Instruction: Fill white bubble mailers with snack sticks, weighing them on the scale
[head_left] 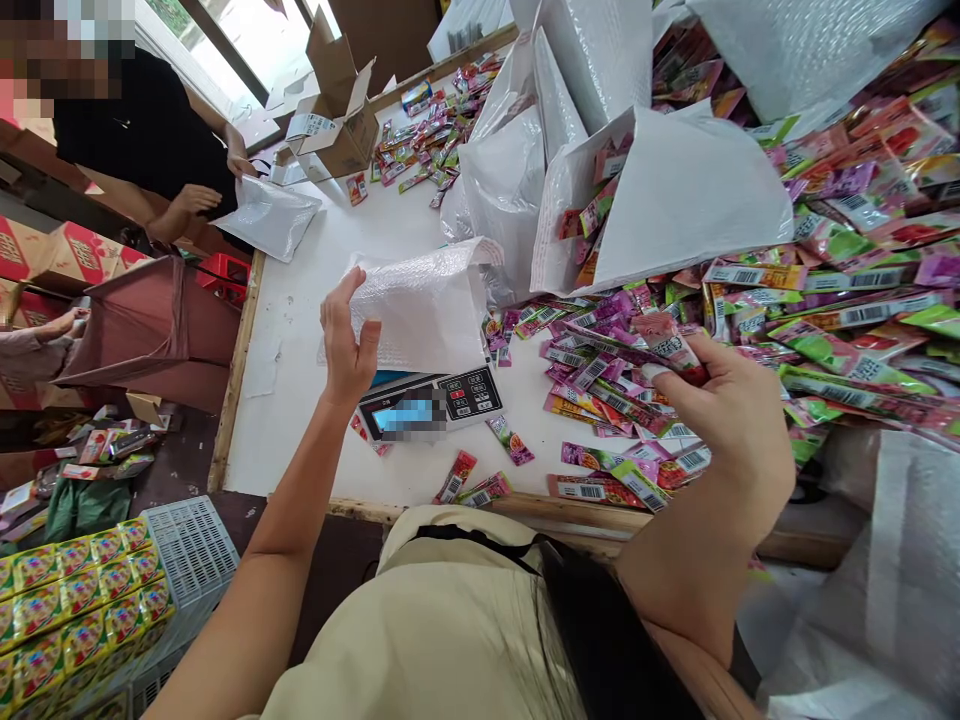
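Note:
A white bubble mailer (431, 320) lies on the digital scale (471, 393), covering most of its top. Against the mailer's left end rests my left hand (351, 345), thumb and fingers apart, not gripping it. My right hand (724, 410) pinches a small pink-and-red snack packet (664, 340) over the heap of colourful packets (600, 365) on the table. The scale's lit display is partly blurred. Several loose packets (511, 440) lie near the scale, by the table's front edge.
An opened mailer (697, 205) with packets inside stands behind the heap, among other mailers (502, 170). More packets spread right. An open cardboard box (341, 130) sits at the back. Across the table, a person in black (142, 140) holds another mailer (274, 215). A crate (191, 540) stands lower left.

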